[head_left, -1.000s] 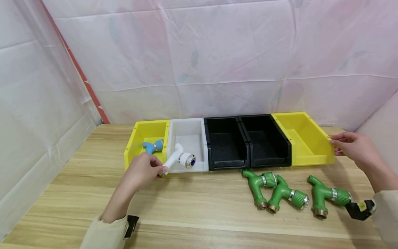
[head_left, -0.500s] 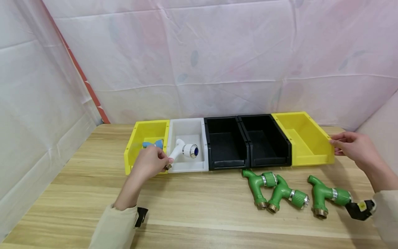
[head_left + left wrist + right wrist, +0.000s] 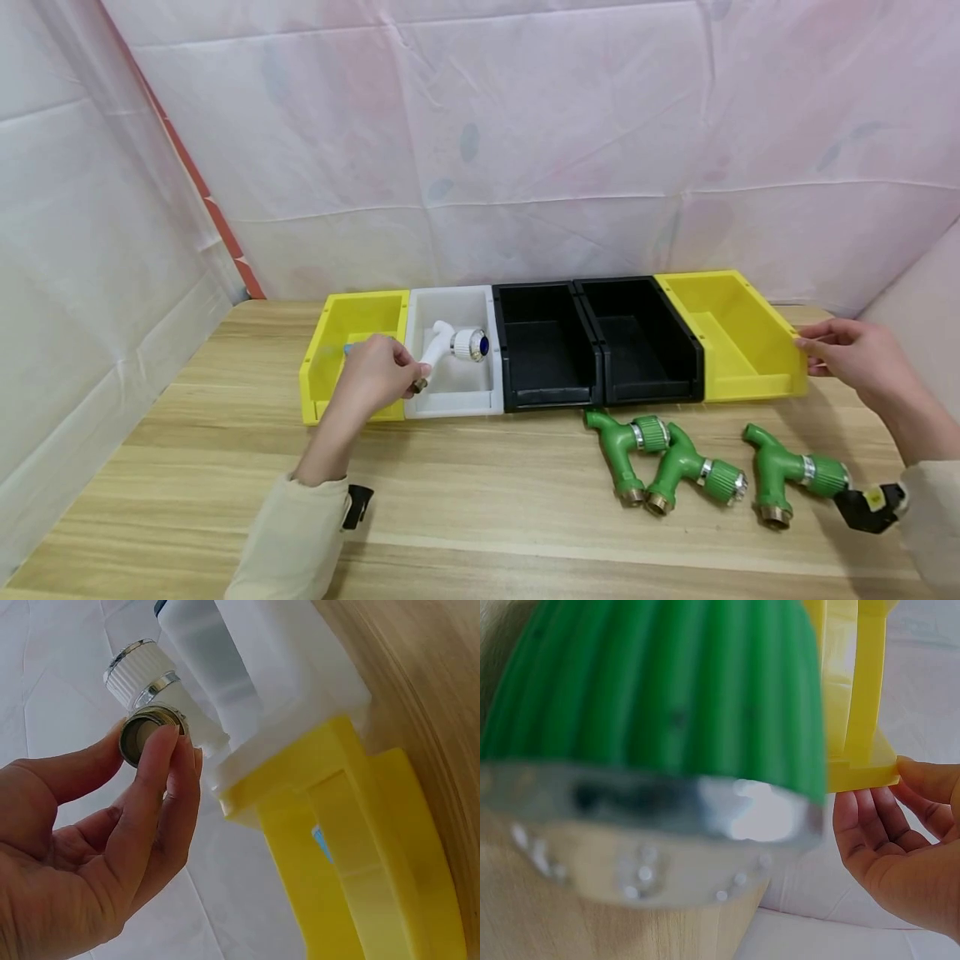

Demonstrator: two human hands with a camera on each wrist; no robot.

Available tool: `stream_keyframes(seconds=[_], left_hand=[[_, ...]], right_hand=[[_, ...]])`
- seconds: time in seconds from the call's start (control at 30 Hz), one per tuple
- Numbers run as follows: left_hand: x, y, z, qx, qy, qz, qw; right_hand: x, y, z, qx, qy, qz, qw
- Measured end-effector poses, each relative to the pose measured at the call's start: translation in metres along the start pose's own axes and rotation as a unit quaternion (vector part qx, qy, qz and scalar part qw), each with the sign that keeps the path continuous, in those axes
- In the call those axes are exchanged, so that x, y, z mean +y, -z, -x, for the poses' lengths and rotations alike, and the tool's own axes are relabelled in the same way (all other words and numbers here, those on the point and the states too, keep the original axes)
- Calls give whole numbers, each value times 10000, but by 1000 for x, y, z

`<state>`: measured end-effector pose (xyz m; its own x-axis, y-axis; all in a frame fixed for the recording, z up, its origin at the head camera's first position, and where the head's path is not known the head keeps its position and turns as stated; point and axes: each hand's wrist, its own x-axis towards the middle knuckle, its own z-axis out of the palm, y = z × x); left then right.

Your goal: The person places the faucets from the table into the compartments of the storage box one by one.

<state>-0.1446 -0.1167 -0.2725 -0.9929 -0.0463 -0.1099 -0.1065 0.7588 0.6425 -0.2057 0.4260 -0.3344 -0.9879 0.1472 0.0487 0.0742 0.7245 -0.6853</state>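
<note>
The left hand (image 3: pixel 375 371) pinches the white tap (image 3: pixel 439 340) by its brass-coloured threaded end (image 3: pixel 169 714), thumb and fingertips closed round it, so that the tap sits tilted over the white bin (image 3: pixel 453 407), its ribbed knob (image 3: pixel 467 345) pointing right. The right hand (image 3: pixel 862 358) pinches the outer edge of the right yellow bin (image 3: pixel 757 387) between thumb and fingers. The tap looks rigid and probably light for its size — a plastic-like body with a metal fitting — and unlikely to break from a small knock. The threads should give the fingertips some bite, while the smooth white body could slip; held at one end, with the knob far out, it may well twist in the pinch, so the branch by the knob's silver collar would seem a steadier hold. The white bin's side walls and front lip are what the knob or the threaded end could catch on. To its left, the left yellow bin (image 3: pixel 363 310) holds a blue tap (image 3: pixel 348 348), mostly hidden by the left hand; to its right stand two black bins, one (image 3: pixel 551 398) beside the other (image 3: pixel 652 390). Nearer on the desk (image 3: pixel 465 517) lie three green taps, the rightmost (image 3: pixel 776 467) with its knob close to the black wrist device (image 3: pixel 870 507) at the right sleeve (image 3: pixel 933 508).
</note>
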Motion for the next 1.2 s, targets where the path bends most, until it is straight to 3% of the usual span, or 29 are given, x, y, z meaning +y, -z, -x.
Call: stream_keyframes(seconds=[0.2, 0.4, 0.6, 0.83, 1.2], left_hand=[[6, -2, -6, 65, 64, -29, 10000], [8, -4, -11, 127, -17, -24, 9999], [10, -5, -18, 137, 48, -2, 9999], [12, -4, -22, 69, 206, 62, 9997], [14, -7, -28, 0, 376, 217, 9991]], right_hand=[[16, 0, -10, 80, -73, -104, 9999], [2, -1, -3, 180, -251, -353, 9989], [-19, -1, 10, -52, -8, 80, 10000], [-10, -1, 6, -22, 25, 33, 10000], [-23, -1, 14, -34, 53, 54, 10000]])
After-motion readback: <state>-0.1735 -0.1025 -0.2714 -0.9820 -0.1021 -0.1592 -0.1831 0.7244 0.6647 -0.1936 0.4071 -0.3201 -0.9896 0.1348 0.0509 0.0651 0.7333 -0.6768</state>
